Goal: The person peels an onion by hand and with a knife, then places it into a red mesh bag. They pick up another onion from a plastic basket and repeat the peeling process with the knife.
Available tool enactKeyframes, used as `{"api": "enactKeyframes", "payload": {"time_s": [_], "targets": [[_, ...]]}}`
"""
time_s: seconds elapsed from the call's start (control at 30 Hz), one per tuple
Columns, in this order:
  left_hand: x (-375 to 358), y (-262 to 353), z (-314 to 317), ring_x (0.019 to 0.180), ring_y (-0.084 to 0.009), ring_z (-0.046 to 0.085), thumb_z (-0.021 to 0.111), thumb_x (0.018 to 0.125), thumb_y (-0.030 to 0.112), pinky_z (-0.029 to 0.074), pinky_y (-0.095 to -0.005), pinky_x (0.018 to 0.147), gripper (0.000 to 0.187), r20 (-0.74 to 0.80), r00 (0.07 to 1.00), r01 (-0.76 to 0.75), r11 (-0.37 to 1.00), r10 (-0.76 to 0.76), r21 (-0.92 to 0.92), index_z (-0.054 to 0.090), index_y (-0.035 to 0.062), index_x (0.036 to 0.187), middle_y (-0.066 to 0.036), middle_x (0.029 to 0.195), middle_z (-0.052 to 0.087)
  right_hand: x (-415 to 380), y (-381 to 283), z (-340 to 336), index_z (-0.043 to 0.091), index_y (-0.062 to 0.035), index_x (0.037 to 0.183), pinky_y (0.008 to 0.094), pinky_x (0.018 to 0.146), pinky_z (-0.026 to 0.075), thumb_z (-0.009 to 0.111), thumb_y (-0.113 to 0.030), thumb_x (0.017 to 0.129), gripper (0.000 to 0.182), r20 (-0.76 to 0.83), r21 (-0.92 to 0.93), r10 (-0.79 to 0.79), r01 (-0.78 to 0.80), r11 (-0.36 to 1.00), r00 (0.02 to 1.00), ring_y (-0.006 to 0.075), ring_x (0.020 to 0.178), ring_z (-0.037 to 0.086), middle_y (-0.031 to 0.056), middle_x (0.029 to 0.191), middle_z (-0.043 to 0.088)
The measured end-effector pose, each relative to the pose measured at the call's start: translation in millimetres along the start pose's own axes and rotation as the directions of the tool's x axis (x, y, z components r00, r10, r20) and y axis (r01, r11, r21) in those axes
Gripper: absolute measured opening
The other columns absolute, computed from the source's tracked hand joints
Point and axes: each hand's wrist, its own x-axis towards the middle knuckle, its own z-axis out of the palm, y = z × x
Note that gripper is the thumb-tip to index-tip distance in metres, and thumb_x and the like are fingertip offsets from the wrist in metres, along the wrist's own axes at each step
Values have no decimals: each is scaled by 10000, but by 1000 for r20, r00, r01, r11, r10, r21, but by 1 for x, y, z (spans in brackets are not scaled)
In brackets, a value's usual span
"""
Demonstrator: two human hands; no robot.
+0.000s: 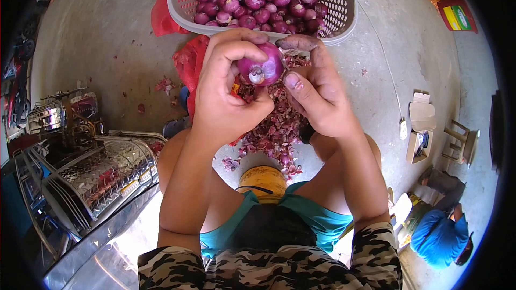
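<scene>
My left hand [228, 83] grips a purple-red onion [262, 66], its fingers over the top and its thumb below. The onion's pale, dry end faces me. At the onion's right side is my right hand [320, 88], its fingers curled and its thumb and darkened forefinger close against the onion's edge. Something thin and pale shows between those two fingertips, too small to name. Beneath both hands lies a heap of onion skins [277, 123] on the floor. Just beyond them, a grey perforated basket [262, 31] holds many onions [260, 0].
Red mesh sacking [188, 67] lies left of the skins. A yellow bucket [263, 182] is between my legs. Shiny metal motorcycle-like bodywork [102, 177] stands at left. On the right are a cable with a socket [403, 129], a cardboard box [420, 142], a stool [461, 145] and another person [441, 236].
</scene>
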Motion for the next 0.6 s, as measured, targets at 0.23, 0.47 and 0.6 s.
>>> {"api": "enactKeyframes", "payload": {"time_s": [0.23, 0.47, 0.6], "targets": [[-1, -3, 2, 1109, -230, 476, 546, 546, -175, 421, -318, 919, 531, -2, 999, -33, 999, 33, -22, 486, 39, 1029, -121, 1146, 426, 3, 8, 2, 381, -5, 1169, 204, 663, 420, 523, -89, 932, 289, -50, 120, -55, 61, 991, 997, 59, 778, 506, 43, 968, 502], [-2, 0, 2, 1110, -226, 482, 510, 555, -175, 394, -331, 949, 524, -46, 997, 57, 973, -69, -222, 437, 53, 1021, -106, 1132, 422, 4, 13, -3, 415, -58, 1124, 183, 471, 308, 519, -121, 945, 216, -5, 339, -96, 92, 936, 995, 22, 554, 405, -10, 771, 497], [-1, 5, -5, 1195, -289, 462, 451, 556, -184, 407, -395, 977, 521, -81, 980, 142, 926, -181, -350, 423, 74, 1008, -103, 1159, 422, 5, 13, 0, 427, -82, 1111, 199, 392, 226, 516, -143, 950, 193, -45, 314, -74, 84, 946, 996, 25, 437, 319, -43, 611, 445]]}}
